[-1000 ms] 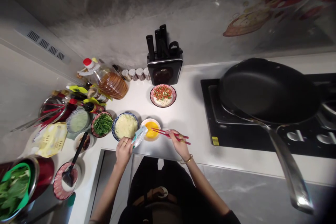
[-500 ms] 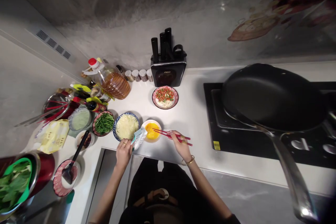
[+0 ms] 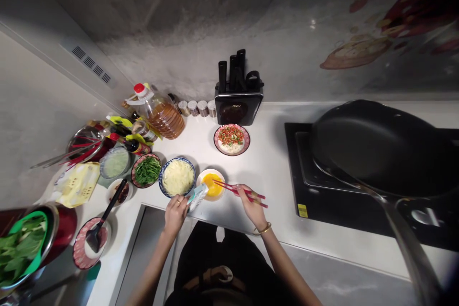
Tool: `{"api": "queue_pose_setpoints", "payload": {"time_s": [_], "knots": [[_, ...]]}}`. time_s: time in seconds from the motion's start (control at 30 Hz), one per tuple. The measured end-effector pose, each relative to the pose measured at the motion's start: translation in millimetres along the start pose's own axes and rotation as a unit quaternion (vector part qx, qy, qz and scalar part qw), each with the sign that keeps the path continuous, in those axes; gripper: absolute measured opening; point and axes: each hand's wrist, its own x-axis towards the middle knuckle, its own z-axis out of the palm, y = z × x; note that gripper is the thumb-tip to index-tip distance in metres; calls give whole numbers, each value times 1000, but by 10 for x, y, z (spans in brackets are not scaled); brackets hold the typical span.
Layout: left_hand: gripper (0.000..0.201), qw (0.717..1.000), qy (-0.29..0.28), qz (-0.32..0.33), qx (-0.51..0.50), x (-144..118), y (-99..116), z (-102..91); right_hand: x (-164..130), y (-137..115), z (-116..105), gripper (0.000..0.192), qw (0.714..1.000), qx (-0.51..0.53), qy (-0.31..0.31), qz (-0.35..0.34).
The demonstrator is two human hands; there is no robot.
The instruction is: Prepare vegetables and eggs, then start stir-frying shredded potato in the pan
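My left hand (image 3: 175, 210) grips a small white and blue packet (image 3: 198, 196), tilted over the near rim of a small bowl of beaten egg (image 3: 212, 184). My right hand (image 3: 252, 202) holds a pair of red chopsticks (image 3: 236, 190) whose tips reach into that egg bowl. Just left of the egg stands a blue-rimmed bowl of pale shredded food (image 3: 178, 177), touching distance from my left hand.
A bowl of greens (image 3: 146, 170), a plate of chopped red and green bits (image 3: 231, 138), an oil bottle (image 3: 161, 113) and a knife block (image 3: 238, 100) stand on the white counter (image 3: 268, 162). A black pan (image 3: 373, 146) sits on the cooktop at right. A spatula on a dish (image 3: 91, 241) lies at left.
The view has shifted, so everything sits a little lower and to the right in the picture. Both hands keep their grips by the egg bowl.
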Motion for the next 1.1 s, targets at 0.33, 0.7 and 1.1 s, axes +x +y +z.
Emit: {"api": "queue_pose_setpoints", "payload": {"time_s": [0.33,0.7,1.1], "knots": [[17,1000,15,-1,-20,-70,-51,-7,26,-27,22,32,997,-74,-1,-38],[22,999,32,-14,-15,147,-69,105,22,6,37,34,996,-79,-3,-30],[20,901,118,-224,-352,287,-241,119,154,81,37,34,998,-33,-53,-7]]}}
